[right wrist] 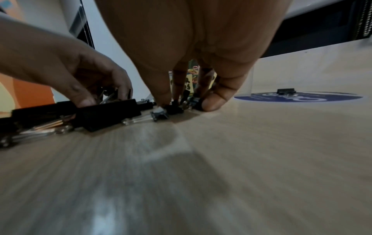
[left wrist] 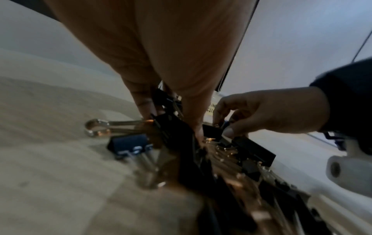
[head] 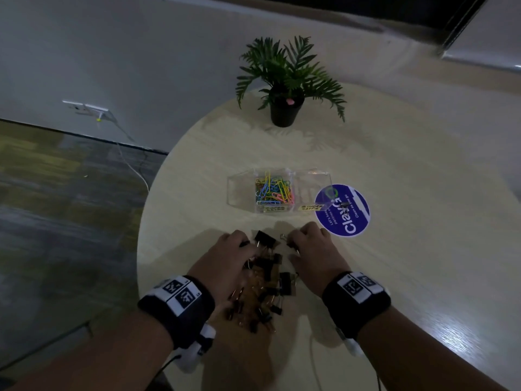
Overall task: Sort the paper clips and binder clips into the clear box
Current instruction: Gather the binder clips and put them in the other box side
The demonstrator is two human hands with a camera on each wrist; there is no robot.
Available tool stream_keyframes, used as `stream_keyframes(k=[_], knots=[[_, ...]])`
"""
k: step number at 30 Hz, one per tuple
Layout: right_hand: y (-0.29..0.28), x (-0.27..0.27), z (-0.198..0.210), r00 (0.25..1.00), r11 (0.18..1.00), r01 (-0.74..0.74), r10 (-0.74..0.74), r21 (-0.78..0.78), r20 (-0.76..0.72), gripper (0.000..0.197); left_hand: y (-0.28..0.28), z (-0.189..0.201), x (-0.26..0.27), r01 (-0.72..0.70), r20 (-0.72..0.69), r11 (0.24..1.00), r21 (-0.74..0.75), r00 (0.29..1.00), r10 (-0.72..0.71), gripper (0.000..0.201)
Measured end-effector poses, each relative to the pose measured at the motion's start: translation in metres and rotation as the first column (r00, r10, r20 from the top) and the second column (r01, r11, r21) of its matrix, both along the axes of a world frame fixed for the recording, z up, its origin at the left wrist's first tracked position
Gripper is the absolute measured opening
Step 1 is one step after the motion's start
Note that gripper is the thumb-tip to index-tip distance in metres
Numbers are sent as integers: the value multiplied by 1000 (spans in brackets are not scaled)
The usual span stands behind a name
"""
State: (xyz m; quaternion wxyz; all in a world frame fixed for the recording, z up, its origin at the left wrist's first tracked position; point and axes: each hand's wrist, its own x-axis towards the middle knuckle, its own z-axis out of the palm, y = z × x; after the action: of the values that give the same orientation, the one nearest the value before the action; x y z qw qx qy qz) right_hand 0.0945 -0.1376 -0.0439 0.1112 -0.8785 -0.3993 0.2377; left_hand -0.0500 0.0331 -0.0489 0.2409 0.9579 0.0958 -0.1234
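A pile of black binder clips (head: 267, 283) lies on the round table between my hands. My left hand (head: 246, 246) curls over the pile's far left side, and its fingers pinch several binder clips (left wrist: 169, 114). At the pile's far right, my right hand (head: 291, 244) pinches small binder clips (right wrist: 179, 108) between thumb and fingers against the tabletop. Behind the pile stands the clear box (head: 242, 179). Coloured paper clips (head: 273, 190) fill its left compartment. One black clip (head: 344, 206) lies by the box's right end; I cannot tell whether it is inside.
A round blue sticker (head: 349, 221) is on the table right of the box. A potted plant (head: 284, 108) stands at the far side. The table's left edge (head: 139, 235) drops to the floor, where a white cable runs from a wall socket.
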Motion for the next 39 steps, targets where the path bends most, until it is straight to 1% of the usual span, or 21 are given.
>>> stream_keyframes(k=[4, 5, 7, 9, 10, 12, 14, 18, 21, 24, 26, 30, 33, 35, 37, 39], knots=[[1, 1, 2, 1000, 999, -18, 18, -26, -25, 54, 0, 1, 4, -109, -39, 984, -143, 994, 104, 32], [4, 1, 2, 999, 999, -28, 27, -46, -23, 53, 1, 3, 6, -153, -46, 972, -177, 988, 147, 30], [7, 1, 2, 1000, 997, -23, 22, -74, -18, 44, 4, 5, 11, -251, -67, 938, -241, 968, 241, 27], [8, 1, 2, 999, 995, 11, -14, -95, -35, 37, 7, 7, 15, -325, -101, 903, -282, 946, 309, 31], [8, 1, 2, 998, 994, 24, -29, -105, -50, 36, 9, 7, 17, -341, -116, 893, -294, 940, 321, 34], [7, 0, 3, 995, 993, 47, -56, -111, -79, 36, 12, 7, 20, -336, -137, 891, -306, 941, 308, 40], [5, 0, 3, 989, 992, 93, -101, -83, -104, 35, 14, 9, 23, -319, -149, 900, -298, 946, 287, 43], [-5, 1, 2, 965, 978, 209, -207, -5, -161, 32, 16, 10, 25, -333, -161, 893, -302, 941, 296, 38], [-9, 1, 1, 965, 979, 205, -200, 13, -169, 31, 14, 9, 25, -288, -159, 922, -258, 954, 253, 37], [-8, -2, 0, 970, 983, 181, -174, 23, -171, 30, 8, 10, 24, -237, -132, 946, -224, 969, 211, 36], [-9, -2, 1, 965, 979, 200, -191, 34, -179, 30, 3, 12, 24, -239, -108, 939, -247, 970, 218, 34], [-16, 5, 6, 923, 930, 351, -325, 106, -206, 26, 0, 30, 31, -258, -13, 902, -347, 963, 270, 34], [-24, 16, 11, 894, 886, 432, -395, 167, -212, 24, -6, 56, 62, -232, 130, 880, -414, 942, 309, 34], [-29, 25, 15, 889, 873, 447, -412, 193, -198, 26, -12, 70, 93, -215, 228, 888, -407, 917, 326, 29], [-34, 33, 17, 886, 865, 457, -423, 206, -189, 27, -19, 73, 124, -224, 271, 903, -368, 903, 334, 26], [-37, 39, 20, 880, 849, 473, -442, 236, -177, 27, -25, 71, 147, -263, 260, 900, -347, 895, 362, 26]])
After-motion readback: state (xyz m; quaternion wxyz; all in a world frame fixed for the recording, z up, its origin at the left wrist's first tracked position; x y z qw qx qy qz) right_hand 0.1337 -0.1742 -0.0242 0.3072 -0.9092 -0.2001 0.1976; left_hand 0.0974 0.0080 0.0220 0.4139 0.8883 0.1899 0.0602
